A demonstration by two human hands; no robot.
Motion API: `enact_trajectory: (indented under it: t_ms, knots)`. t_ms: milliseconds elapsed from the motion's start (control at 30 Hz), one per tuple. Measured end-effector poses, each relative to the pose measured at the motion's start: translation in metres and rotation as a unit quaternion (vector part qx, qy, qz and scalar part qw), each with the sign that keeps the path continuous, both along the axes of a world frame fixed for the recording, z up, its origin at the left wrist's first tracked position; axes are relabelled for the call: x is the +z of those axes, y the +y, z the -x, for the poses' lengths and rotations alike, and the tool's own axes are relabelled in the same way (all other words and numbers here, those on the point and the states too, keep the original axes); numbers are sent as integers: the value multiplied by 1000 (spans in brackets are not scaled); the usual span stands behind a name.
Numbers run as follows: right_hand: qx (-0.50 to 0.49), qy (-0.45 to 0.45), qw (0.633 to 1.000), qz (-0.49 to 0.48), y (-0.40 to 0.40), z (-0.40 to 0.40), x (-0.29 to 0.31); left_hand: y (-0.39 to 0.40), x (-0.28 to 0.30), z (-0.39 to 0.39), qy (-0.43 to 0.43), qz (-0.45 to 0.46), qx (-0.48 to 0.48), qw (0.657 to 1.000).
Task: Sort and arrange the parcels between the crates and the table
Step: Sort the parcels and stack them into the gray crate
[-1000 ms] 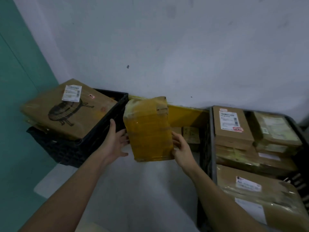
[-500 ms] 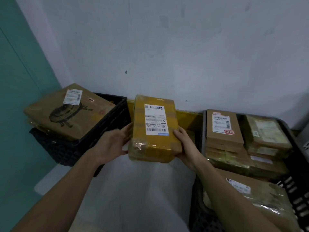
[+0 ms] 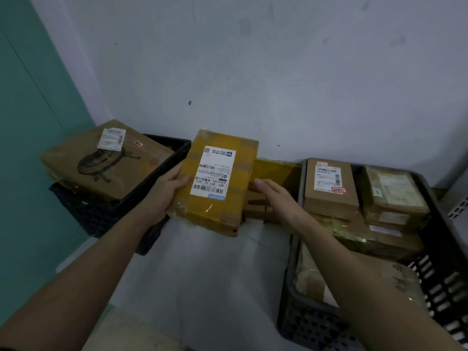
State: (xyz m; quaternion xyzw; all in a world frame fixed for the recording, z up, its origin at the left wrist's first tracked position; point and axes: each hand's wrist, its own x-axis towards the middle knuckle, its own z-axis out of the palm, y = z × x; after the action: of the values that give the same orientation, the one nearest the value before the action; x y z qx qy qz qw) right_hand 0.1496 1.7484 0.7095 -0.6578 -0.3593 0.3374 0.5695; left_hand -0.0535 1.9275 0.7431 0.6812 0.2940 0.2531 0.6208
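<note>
A yellow taped parcel [image 3: 235,198] with a white label facing up sits tilted at the back of the white table [image 3: 202,274], between two crates. My left hand [image 3: 164,196] grips its left edge. My right hand [image 3: 276,198] is beside its right edge, fingers spread and just off it. The black crate on the left [image 3: 162,178] carries a large brown box [image 3: 101,163] with a printed drawing. The grey crate on the right [image 3: 298,312] holds several brown parcels [image 3: 329,188].
Small brown boxes [image 3: 255,209] and a yellow parcel [image 3: 276,171] lie against the wall behind the held parcel. A teal wall [image 3: 30,148] closes the left side. The white wall [image 3: 253,72] runs behind everything.
The parcel was turned label-up and lowered toward the table's back. My right hand has come off its right edge; my left hand still holds it.
</note>
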Motion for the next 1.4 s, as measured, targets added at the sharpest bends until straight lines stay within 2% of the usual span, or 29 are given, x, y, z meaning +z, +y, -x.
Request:
enact_trajectory:
  t_ms: [67,133,267,367,500,633,667,733,800,867,967,1033,1100,1200,1300,1400]
  knots:
    - [-64,-45,997,-7,-2,-2,10,-2,10,0,27,-55,-28,998]
    - [-133,-45,988,-57,-7,-10,20,-11,23,-2,38,-99,-67,992]
    - [-100,-72,990,-63,-29,-25,37,-28,52,-12,44,-163,-131,977]
    - [-128,-80,985,-79,-42,-30,37,-32,68,-22,53,-199,-158,966]
    - [-173,-105,975,-89,-60,-39,45,-30,69,-45,29,-286,-103,952]
    - [-229,-113,963,-87,-85,-51,61,-40,53,-73,-40,-410,-1,911]
    - [-248,-108,959,-88,-93,-53,63,-46,49,-80,-67,-408,35,910]
    - [-289,-77,950,-93,-112,-56,62,-59,42,-95,-102,-336,63,934]
    - [-332,-26,938,-98,-130,-57,60,-76,35,-108,-99,-237,-6,966]
    - [-368,8,925,-91,-150,-55,60,-94,28,-122,-100,-203,-80,971]
    - [-412,-73,908,-17,-184,-57,64,-120,30,-141,-116,-178,-112,971]
    - [-399,-176,894,102,-207,-57,70,-130,33,-153,-103,-161,-107,976]
    - [-384,-208,878,197,-227,-58,74,-137,34,-164,-65,-146,-112,981]
    - [-377,-86,898,209,-253,-53,73,-157,27,-171,-20,-124,-176,976]
    - [-344,-46,902,258,-276,-40,68,-172,11,-171,28,-134,-217,967]
    - [-292,-10,917,272,-285,-31,55,-173,-3,-172,121,-170,-265,941]
